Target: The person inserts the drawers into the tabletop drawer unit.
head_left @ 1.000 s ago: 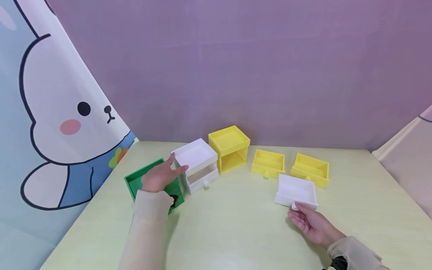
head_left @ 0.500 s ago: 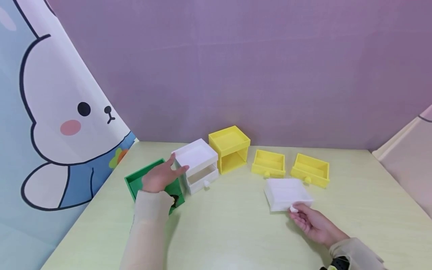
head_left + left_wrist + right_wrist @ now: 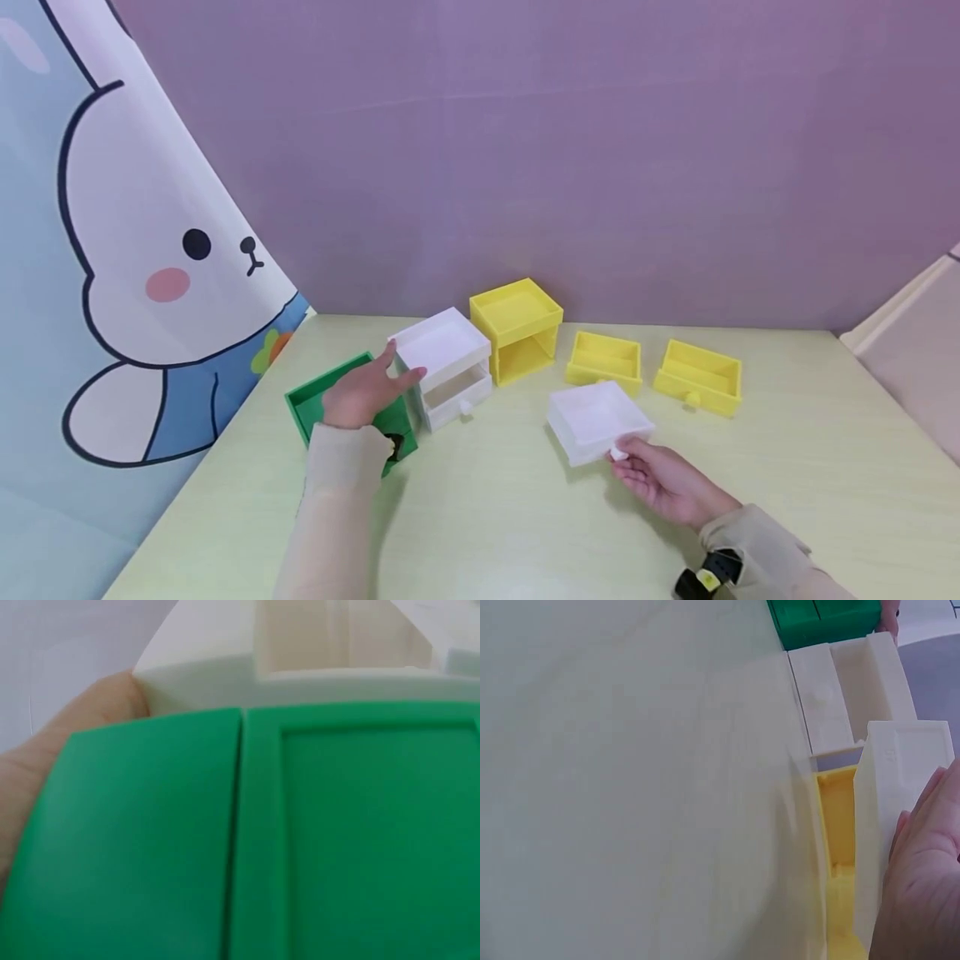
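My right hand (image 3: 663,483) pinches the knob of a white drawer (image 3: 600,417) and holds it above the table, in front of the yellow drawers. In the right wrist view, the white drawer (image 3: 907,772) appears beside that hand. To the left, a white cabinet (image 3: 442,342) has an open upper slot and a second drawer (image 3: 456,398) in its lower slot. My left hand (image 3: 363,390) touches the cabinet's left side, thumb and forefinger spread along its edges. Under that wrist is a green cabinet (image 3: 311,404), partly hidden by the sleeve.
A yellow cabinet (image 3: 517,312) with an open front stands behind the white one. To its right, two yellow drawers (image 3: 606,358) lie on the pale table (image 3: 480,533). A purple backdrop (image 3: 525,167) rises behind, with a rabbit-print cloth (image 3: 150,250) on the left.
My right hand has carried the white drawer leftward, from in front of the right yellow drawer toward the white cabinet, turning it on the way. The left hand stays at the cabinet.
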Available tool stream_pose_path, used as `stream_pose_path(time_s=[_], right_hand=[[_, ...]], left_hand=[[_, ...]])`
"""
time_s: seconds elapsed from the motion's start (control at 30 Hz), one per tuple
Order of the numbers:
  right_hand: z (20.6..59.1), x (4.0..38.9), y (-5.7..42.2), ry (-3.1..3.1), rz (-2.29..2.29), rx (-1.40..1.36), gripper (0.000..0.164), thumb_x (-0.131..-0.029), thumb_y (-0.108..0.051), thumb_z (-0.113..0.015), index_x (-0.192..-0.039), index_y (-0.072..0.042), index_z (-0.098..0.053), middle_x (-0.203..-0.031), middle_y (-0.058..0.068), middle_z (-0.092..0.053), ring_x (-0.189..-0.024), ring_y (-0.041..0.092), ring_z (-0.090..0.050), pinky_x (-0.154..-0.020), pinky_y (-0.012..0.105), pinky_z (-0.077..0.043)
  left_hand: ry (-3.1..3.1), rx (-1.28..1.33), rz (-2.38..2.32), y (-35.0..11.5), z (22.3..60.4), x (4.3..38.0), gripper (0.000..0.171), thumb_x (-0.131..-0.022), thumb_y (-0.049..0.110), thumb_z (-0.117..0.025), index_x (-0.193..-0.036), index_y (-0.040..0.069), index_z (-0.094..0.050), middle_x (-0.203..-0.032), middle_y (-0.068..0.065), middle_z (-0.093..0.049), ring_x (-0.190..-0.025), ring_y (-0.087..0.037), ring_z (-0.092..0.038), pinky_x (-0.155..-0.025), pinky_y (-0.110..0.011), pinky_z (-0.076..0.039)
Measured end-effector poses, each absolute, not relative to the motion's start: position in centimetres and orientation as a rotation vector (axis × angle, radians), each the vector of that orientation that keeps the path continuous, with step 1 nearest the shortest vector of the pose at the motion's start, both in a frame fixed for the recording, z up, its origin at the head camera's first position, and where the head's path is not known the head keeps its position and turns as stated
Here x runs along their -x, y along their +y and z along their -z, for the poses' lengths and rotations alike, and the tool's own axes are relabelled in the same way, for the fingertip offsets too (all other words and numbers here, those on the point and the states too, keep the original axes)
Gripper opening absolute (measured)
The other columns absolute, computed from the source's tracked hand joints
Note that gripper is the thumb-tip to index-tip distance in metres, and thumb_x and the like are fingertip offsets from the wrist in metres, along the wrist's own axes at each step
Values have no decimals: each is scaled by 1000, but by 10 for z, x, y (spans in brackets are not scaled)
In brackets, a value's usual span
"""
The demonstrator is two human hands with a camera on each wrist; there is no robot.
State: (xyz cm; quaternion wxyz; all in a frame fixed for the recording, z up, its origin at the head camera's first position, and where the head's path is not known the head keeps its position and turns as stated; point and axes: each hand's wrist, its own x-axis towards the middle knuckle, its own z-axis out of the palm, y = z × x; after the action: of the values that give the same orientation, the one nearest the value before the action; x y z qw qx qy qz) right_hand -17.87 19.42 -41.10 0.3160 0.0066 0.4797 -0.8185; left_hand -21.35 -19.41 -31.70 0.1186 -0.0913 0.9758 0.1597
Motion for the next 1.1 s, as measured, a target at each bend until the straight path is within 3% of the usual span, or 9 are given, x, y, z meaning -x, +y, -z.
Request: stream_pose_path(time_s=[0.27, 0.63, 1.1], right_hand=[[405, 192, 172, 1348, 2112, 33, 18, -100, -10, -44, -90, -7, -58, -83, 1, -65, -71, 3, -65, -72, 13, -49], [408, 198, 119, 1377, 2018, 114, 22, -98, -7, -43, -87, -4, -62, -74, -1, -64, -65, 2, -63, -66, 12, -49], [400, 200, 89, 1466, 1925, 101, 17, -94, -7, -46, -86, -2, -59, -70, -1, -61, -58, 1, -58, -60, 12, -49]], left_hand=[[2873, 289, -436, -192, 317, 212, 85, -90, 70, -37, -155, 22, -10, -66, -10, -53, -46, -15, -30, -48, -28, -25], [2866, 314, -427, -193, 320, 210, 85, -90, 70, -36, -155, 21, -10, -62, -10, -53, -46, -15, -29, -48, -28, -25], [2868, 318, -395, -189, 318, 215, 85, -91, 70, -35, -155, 21, -10, -66, -10, -54, -48, -16, -34, -49, -28, -27]])
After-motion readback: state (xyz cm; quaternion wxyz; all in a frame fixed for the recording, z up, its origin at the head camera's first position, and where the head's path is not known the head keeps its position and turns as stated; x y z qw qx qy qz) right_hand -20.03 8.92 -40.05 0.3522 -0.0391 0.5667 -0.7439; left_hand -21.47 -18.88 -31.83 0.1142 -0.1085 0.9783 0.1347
